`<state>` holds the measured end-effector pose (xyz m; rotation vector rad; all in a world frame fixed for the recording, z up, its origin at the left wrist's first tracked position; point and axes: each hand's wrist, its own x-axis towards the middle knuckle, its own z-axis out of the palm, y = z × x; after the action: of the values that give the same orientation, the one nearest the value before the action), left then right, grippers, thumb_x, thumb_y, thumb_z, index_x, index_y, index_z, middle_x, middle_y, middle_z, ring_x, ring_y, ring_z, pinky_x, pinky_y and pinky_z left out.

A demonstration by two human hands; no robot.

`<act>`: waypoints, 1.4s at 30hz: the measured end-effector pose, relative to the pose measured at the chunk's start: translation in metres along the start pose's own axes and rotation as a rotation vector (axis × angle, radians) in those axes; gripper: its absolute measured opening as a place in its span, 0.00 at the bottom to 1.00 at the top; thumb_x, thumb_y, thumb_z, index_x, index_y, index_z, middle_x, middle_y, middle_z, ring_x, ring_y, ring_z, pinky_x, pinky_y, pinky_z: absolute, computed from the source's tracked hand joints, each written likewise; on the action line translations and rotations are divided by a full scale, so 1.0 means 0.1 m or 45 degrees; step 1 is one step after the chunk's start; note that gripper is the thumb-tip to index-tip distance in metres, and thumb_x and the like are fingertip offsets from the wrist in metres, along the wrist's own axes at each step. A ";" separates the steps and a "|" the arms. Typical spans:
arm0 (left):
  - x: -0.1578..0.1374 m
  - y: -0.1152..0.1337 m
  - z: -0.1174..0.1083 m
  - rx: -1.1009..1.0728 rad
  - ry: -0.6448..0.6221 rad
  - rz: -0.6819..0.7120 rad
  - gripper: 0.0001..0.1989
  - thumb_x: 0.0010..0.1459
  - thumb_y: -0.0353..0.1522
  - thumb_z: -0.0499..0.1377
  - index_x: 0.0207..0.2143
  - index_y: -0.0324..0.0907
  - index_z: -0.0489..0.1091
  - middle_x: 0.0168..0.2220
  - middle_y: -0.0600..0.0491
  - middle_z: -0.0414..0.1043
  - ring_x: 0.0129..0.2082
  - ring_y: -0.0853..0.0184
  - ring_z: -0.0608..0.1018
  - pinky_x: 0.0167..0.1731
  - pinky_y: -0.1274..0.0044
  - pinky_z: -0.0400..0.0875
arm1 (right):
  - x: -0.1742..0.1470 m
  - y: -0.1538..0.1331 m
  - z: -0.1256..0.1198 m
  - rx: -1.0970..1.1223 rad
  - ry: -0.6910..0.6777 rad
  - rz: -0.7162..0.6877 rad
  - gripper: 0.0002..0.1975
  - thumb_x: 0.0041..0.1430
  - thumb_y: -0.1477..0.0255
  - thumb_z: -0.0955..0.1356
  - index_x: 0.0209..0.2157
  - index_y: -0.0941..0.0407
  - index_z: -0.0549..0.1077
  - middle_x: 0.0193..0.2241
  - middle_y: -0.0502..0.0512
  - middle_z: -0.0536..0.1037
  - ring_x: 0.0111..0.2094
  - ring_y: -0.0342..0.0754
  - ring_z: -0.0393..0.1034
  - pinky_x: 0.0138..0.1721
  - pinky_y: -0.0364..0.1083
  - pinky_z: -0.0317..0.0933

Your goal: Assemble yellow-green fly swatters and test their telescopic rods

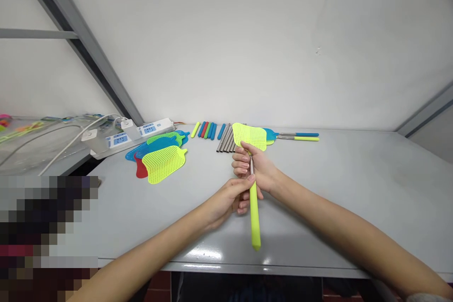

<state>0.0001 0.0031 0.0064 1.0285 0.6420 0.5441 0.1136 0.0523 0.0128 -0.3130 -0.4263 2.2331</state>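
Note:
Above the middle of the table I hold a yellow fly swatter (255, 217), its handle pointing down towards me. My left hand (235, 193) is closed round the upper end of the handle, thumb on top. My right hand (260, 167) grips higher up, round the neck, with its thumb against the base of the perforated yellow head. A short piece of metal rod shows between the two hands. Just behind the held head lie metal tubes (223, 141), partly covered by it. To their left are several coloured handle grips (206, 130) in a row.
At right rear lie two fly swatters with blue (307, 134) and yellow (306, 138) handles. Loose swatter heads, a yellow one (164, 164) on top, overlap at left. Behind them stand a white power strip (155, 127) and plugged cables. A wall closes off the table's back.

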 end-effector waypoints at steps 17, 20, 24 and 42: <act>0.03 -0.04 -0.02 0.079 0.038 0.016 0.15 0.51 0.42 0.51 0.27 0.37 0.63 0.15 0.62 0.46 0.14 0.79 0.51 0.15 0.82 0.43 | 0.08 -0.03 -0.16 -0.206 0.113 0.024 0.14 0.53 0.64 0.59 0.34 0.60 0.67 0.12 0.42 0.57 0.12 0.36 0.48 0.13 0.36 0.46; 0.03 -0.05 -0.01 0.114 0.068 0.019 0.15 0.51 0.42 0.51 0.26 0.38 0.63 0.14 0.62 0.46 0.14 0.78 0.51 0.15 0.81 0.43 | 0.08 -0.03 -0.16 -0.278 0.152 0.035 0.14 0.53 0.65 0.60 0.36 0.61 0.67 0.13 0.43 0.60 0.12 0.35 0.49 0.12 0.35 0.46; 0.04 -0.08 -0.03 0.175 0.112 0.027 0.17 0.51 0.44 0.50 0.25 0.37 0.63 0.14 0.62 0.43 0.14 0.78 0.50 0.15 0.81 0.43 | 0.06 -0.02 -0.14 -0.450 0.181 -0.035 0.13 0.54 0.66 0.61 0.35 0.61 0.67 0.12 0.44 0.63 0.11 0.34 0.50 0.12 0.35 0.47; 0.05 -0.10 -0.07 0.415 0.234 0.115 0.19 0.51 0.43 0.50 0.20 0.36 0.64 0.13 0.60 0.49 0.14 0.77 0.53 0.15 0.80 0.42 | 0.05 0.07 -0.08 -0.654 0.203 -0.220 0.16 0.50 0.59 0.61 0.32 0.58 0.67 0.09 0.42 0.61 0.09 0.34 0.49 0.10 0.35 0.43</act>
<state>0.0001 0.0064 -0.0060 1.3284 0.8692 0.6310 0.1084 0.0537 0.0019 -0.6888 -0.9039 1.8881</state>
